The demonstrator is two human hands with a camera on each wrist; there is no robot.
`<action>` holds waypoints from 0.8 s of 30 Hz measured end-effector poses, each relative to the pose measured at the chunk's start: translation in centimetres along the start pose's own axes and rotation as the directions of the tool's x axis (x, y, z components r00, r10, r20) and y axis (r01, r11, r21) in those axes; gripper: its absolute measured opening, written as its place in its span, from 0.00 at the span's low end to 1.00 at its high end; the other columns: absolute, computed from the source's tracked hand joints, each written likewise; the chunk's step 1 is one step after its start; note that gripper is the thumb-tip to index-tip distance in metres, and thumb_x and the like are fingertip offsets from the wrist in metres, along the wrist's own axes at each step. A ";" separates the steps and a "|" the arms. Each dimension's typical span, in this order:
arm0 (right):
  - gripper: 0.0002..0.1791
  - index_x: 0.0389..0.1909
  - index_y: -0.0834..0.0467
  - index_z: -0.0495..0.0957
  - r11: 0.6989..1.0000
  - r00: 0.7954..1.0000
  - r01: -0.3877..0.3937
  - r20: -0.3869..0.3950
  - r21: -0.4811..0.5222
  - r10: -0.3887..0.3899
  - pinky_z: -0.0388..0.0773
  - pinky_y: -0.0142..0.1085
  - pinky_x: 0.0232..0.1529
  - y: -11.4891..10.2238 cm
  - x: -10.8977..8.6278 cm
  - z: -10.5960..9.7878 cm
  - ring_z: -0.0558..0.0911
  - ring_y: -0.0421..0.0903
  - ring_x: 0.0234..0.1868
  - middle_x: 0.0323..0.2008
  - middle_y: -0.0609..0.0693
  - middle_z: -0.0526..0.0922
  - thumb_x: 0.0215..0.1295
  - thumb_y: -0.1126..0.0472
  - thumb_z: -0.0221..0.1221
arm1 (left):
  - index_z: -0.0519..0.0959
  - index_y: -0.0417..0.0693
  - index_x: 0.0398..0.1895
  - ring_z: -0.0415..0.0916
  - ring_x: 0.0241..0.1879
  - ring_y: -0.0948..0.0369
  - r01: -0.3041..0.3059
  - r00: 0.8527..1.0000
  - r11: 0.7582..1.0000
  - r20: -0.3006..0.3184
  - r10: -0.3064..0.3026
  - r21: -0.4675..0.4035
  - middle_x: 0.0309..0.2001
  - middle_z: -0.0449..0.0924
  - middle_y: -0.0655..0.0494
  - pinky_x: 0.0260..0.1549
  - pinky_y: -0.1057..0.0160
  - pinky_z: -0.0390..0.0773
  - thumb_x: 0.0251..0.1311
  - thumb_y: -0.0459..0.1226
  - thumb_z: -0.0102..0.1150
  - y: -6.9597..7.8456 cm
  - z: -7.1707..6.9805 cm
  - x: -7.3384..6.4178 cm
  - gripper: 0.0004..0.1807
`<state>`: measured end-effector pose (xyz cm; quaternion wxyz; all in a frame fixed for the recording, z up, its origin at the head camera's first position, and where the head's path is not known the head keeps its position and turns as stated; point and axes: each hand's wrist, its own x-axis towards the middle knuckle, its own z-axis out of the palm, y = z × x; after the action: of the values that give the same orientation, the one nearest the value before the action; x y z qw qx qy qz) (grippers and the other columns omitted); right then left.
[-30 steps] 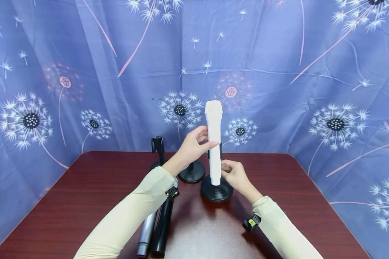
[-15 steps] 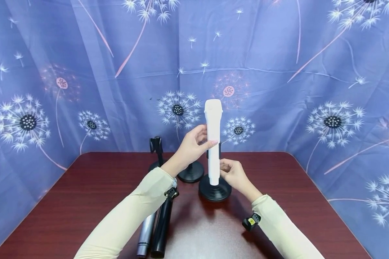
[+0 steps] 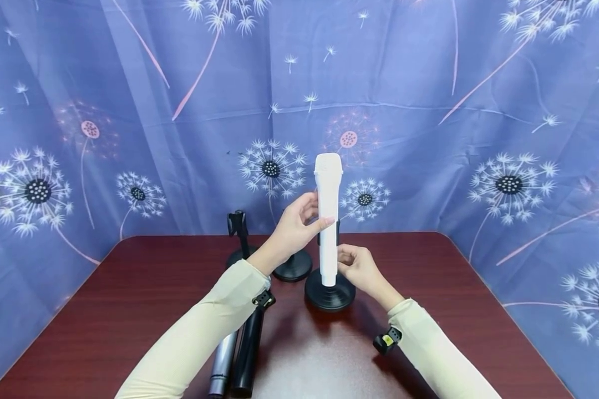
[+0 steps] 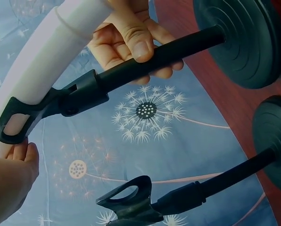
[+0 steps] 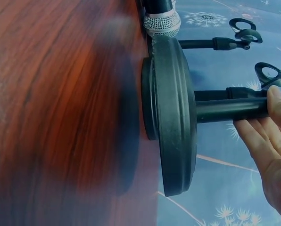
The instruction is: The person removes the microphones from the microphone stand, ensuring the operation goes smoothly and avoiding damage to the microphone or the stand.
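Note:
A white microphone [image 3: 328, 194] stands upright in the black clip [image 4: 46, 110] of a desk stand. My left hand [image 3: 299, 221] grips the microphone's body, thumb across its front; in the left wrist view its fingers reach behind the clip. Lower down, my right hand [image 3: 361, 269] pinches the stand's black pole [image 5: 230, 110] between thumb and fingers. The stand's round base [image 3: 330, 302] is below the hands. In the right wrist view, a dark reflection on the tabletop appears a little apart from that base.
Two more black stands, one [image 3: 293, 267] just behind and another [image 3: 238, 227] further left, have bare clips in the wrist views. A silver microphone [image 3: 223, 360] and a black microphone [image 3: 248, 354] lie by my left forearm on the red-brown table [image 3: 130, 310]. A blue curtain [image 3: 204, 166] hangs behind.
The head view turns slightly to the right, so the background slides left. Both hands keep their holds, and the microphone and stand barely move.

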<state>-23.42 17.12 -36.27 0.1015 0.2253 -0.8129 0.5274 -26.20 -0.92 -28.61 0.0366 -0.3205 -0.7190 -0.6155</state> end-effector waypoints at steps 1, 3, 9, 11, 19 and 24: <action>0.09 0.38 0.73 0.79 1.000 1.000 -0.001 0.003 -0.002 0.001 0.81 0.38 0.39 0.0 0.0 0.0 0.85 0.57 0.39 0.33 0.65 0.84 0.56 0.82 0.57 | 0.68 0.42 0.62 0.75 0.54 0.56 -0.003 1.000 1.000 0.000 0.003 0.004 0.54 0.77 0.47 0.54 0.53 0.74 0.63 0.33 0.61 -0.1 0.0 0.0 0.24; 0.09 0.37 0.73 0.79 1.000 1.000 -0.005 0.008 0.001 0.005 0.81 0.35 0.39 0.0 0.1 0.0 0.85 0.57 0.39 0.33 0.66 0.84 0.56 0.82 0.57 | 0.68 0.42 0.62 0.75 0.54 0.56 -0.008 1.000 1.000 0.001 0.008 0.008 0.54 0.77 0.47 0.54 0.53 0.74 0.62 0.33 0.61 -0.2 0.0 -0.1 0.25; 0.08 0.36 0.73 0.79 1.000 1.000 0.018 0.007 0.020 -0.018 0.80 0.32 0.36 1.2 0.5 0.5 0.85 0.53 0.38 0.34 0.66 0.84 0.55 0.82 0.57 | 0.67 0.42 0.63 0.74 0.57 0.56 -0.022 1.000 1.000 0.005 0.022 0.009 0.57 0.75 0.47 0.56 0.56 0.73 0.63 0.33 0.61 -0.3 -0.2 -0.3 0.26; 0.09 0.37 0.72 0.80 0.999 1.000 0.024 0.000 0.022 -0.024 0.80 0.32 0.36 2.1 0.8 0.6 0.85 0.51 0.38 0.34 0.65 0.85 0.55 0.82 0.58 | 0.66 0.41 0.64 0.73 0.57 0.55 -0.031 0.999 1.000 0.008 0.031 0.002 0.57 0.74 0.46 0.56 0.56 0.73 0.63 0.32 0.60 -0.3 -0.2 -0.3 0.26; 0.10 0.40 0.70 0.80 0.999 0.999 0.032 0.004 0.044 -0.032 0.80 0.32 0.37 3.8 1.1 0.9 0.85 0.47 0.38 0.34 0.61 0.86 0.56 0.79 0.60 | 0.65 0.41 0.64 0.73 0.57 0.57 -0.046 0.999 0.999 -0.010 0.046 -0.007 0.58 0.74 0.47 0.56 0.55 0.73 0.64 0.32 0.59 -0.5 -0.3 -0.3 0.26; 0.11 0.40 0.70 0.80 1.000 1.000 0.019 0.004 0.025 -0.019 0.80 0.32 0.38 3.6 1.1 0.9 0.86 0.50 0.38 0.35 0.61 0.86 0.56 0.79 0.60 | 0.65 0.41 0.64 0.73 0.56 0.57 -0.049 0.999 0.999 -0.019 0.048 -0.010 0.58 0.74 0.47 0.55 0.58 0.73 0.64 0.32 0.59 -0.6 -0.3 -0.5 0.26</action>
<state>-26.01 17.25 -39.09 0.1021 0.2352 -0.8043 0.5361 -26.20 -1.40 -29.30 0.0565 -0.3323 -0.7075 -0.6212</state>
